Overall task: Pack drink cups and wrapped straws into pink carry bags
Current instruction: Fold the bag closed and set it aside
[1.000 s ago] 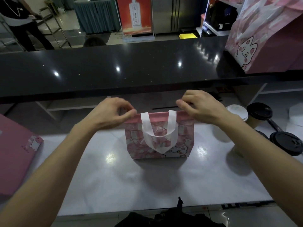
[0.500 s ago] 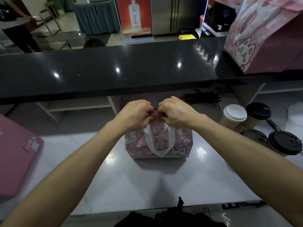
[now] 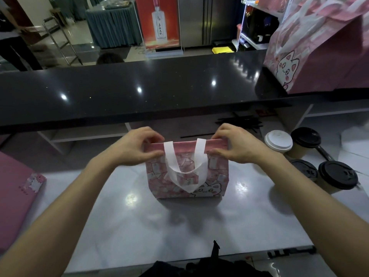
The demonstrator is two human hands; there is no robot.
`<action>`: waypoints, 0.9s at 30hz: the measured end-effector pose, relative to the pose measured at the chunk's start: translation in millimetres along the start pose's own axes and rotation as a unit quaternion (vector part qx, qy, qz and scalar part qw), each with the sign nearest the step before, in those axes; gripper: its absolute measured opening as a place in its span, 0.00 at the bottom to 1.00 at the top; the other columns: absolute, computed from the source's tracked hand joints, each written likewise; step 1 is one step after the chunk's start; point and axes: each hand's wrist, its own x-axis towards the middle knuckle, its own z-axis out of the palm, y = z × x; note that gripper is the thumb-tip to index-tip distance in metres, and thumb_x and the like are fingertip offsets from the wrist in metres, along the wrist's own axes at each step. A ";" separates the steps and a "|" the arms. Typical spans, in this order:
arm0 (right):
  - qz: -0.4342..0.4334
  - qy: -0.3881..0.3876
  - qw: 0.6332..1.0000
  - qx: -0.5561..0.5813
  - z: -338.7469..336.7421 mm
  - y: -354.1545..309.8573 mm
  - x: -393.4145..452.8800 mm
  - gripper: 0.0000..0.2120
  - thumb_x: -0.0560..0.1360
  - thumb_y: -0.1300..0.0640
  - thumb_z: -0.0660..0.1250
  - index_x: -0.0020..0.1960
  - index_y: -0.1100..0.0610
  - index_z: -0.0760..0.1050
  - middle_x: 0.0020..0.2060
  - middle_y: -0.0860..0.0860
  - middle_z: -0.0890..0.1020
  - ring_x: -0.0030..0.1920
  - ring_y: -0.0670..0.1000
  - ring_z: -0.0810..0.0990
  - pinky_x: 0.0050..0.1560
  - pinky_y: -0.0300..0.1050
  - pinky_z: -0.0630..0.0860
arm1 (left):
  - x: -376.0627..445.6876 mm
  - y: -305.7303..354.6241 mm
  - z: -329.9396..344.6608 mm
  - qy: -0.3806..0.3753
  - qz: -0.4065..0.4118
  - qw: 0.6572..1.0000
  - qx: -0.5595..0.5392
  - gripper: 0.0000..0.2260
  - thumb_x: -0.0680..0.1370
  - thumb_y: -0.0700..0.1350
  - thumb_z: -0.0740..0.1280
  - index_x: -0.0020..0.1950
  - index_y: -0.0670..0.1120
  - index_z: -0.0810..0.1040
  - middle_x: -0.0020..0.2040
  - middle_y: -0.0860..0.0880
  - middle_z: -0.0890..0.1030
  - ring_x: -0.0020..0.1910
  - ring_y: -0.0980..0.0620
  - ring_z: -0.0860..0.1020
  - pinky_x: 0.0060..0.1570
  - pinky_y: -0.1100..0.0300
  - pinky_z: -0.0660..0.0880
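Observation:
A small pink carry bag with a cat print and a white handle stands upright in the middle of the white worktop. My left hand pinches the left end of its top edge. My right hand pinches the right end. The top edge is pulled flat and closed, so the bag's inside is hidden. To the right stand several paper cups: one with a white lid and others with black lids. A pile of dark wrapped straws lies behind the bag.
A black raised counter runs across behind the worktop. A large pink cat-print bag sits on its right end. Flat pink bags lie at the left edge. Dark cloth is at the near edge.
My hands were together at the middle of the bag's top half a second ago. They have slid apart to its two ends, drawing the top edge straight.

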 end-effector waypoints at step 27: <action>0.060 0.174 0.983 0.007 3.7 -2.1 -51.3 0.04 0.73 0.53 0.77 0.45 0.53 0.89 0.39 0.47 0.87 0.40 0.51 0.84 0.46 0.52 0.83 | 50.0 19.7 28.5 0.188 -0.086 0.978 -0.027 0.27 0.75 0.43 0.83 0.71 0.50 0.79 0.61 0.50 0.80 0.56 0.52 0.82 0.59 0.53 0.82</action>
